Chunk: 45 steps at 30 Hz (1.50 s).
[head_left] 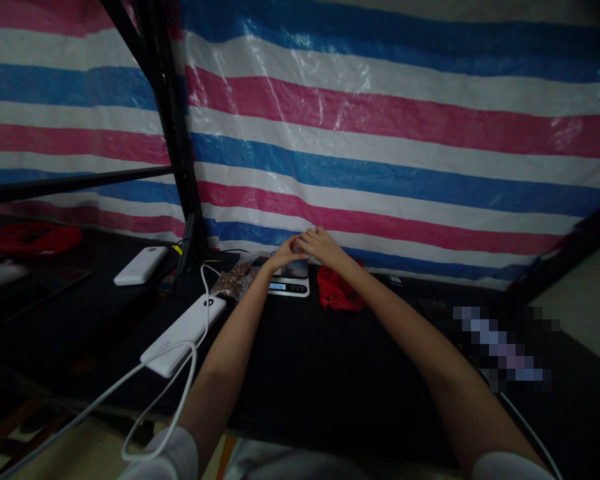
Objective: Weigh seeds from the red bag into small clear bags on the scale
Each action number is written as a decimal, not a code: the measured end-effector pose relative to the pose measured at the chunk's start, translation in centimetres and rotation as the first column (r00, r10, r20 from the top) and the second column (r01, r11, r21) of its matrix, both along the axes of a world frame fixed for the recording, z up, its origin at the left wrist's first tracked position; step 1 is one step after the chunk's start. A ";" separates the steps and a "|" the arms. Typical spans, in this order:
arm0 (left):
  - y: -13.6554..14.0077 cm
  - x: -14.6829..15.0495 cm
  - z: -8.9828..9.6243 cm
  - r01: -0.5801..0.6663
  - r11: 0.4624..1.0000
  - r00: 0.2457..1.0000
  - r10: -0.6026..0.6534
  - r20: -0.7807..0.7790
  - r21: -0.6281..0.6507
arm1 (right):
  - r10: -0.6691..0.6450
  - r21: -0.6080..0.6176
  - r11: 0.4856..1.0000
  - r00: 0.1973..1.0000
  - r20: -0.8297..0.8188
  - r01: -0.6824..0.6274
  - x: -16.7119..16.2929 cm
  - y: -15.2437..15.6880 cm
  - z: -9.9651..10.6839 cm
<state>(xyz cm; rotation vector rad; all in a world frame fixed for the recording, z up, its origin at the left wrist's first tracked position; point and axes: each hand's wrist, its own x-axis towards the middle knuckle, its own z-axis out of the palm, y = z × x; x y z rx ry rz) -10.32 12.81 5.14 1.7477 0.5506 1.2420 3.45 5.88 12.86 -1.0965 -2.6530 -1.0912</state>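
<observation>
Both of my hands meet over a white kitchen scale (303,291) with a lit display, at the back of the black table. My left hand (286,253) has its fingers curled toward the right. Against it, my right hand (325,247) bends its fingers inward. Something small, possibly clear, shows between the fingertips, too dim to name. Left of the scale lie clear bags of small brown pieces (231,285). A crumpled red plastic bag (339,293) sits just right of the scale, partly behind my right forearm.
A white power bank (183,337) with a white cable (195,360) lies left of my left forearm. Another white power bank (140,265) and a red bag (37,239) are farther left. Black frame posts (173,127) stand before a striped plastic sheet (380,160). A blurred-out item (500,347) lies right.
</observation>
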 end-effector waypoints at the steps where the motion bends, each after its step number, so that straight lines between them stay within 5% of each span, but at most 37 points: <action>1: 0.0 0.0 0.1 -0.010 1.000 1.000 0.010 -0.016 0.007 | 0.010 0.006 1.000 1.000 0.024 -0.010 0.1 0.0 0.0; 6: 0.1 0.0 0.5 -0.054 0.999 0.988 0.055 -0.147 0.008 | 0.014 0.031 0.999 0.999 0.032 -0.015 0.9 -0.7 0.0; 11: 0.3 -0.2 0.2 -0.139 0.987 0.955 0.156 -0.251 0.084 | -0.145 0.012 0.989 0.972 -0.185 0.150 3.6 -2.5 0.0; 15: -0.6 -0.3 0.7 -0.202 0.954 0.829 0.287 -0.480 0.220 | -0.282 -0.151 0.958 0.890 -0.358 0.243 7.9 -4.6 -1.5; 18: -1.9 1.0 1.7 -0.108 0.926 0.737 0.320 -0.596 0.362 | -0.357 -0.372 0.912 0.777 -0.518 0.170 10.9 -6.9 -4.4; 21: -3.5 4.1 2.3 0.079 0.889 0.742 0.250 -0.622 0.451 | -0.428 -0.544 0.838 0.574 -0.698 -0.037 12.5 -9.5 -7.7; 24: -5.0 8.1 2.0 0.284 0.840 0.760 0.097 -0.643 0.462 | -0.479 -0.625 0.760 0.497 -0.724 -0.177 12.7 -11.7 -9.8; 30: -6.1 12.8 0.1 0.500 0.761 0.628 0.010 -0.778 0.413 | -0.483 -0.626 0.769 0.523 -0.702 -0.130 12.7 -13.7 -9.5; 38: -5.2 10.7 -0.8 0.407 0.748 0.436 0.345 -0.831 0.524 | -0.535 -0.726 0.624 0.520 -0.666 -0.288 12.9 -14.0 -8.1; 41: -5.4 9.5 -0.3 0.361 0.727 0.393 0.450 -0.802 0.584 | -0.560 -0.751 0.634 0.561 -0.610 -0.184 13.2 -13.5 -8.1; 45: -5.8 8.6 0.1 0.218 0.692 0.358 0.599 -0.717 0.688 | -0.549 -0.693 0.713 0.699 -0.458 0.106 13.9 -11.8 -7.8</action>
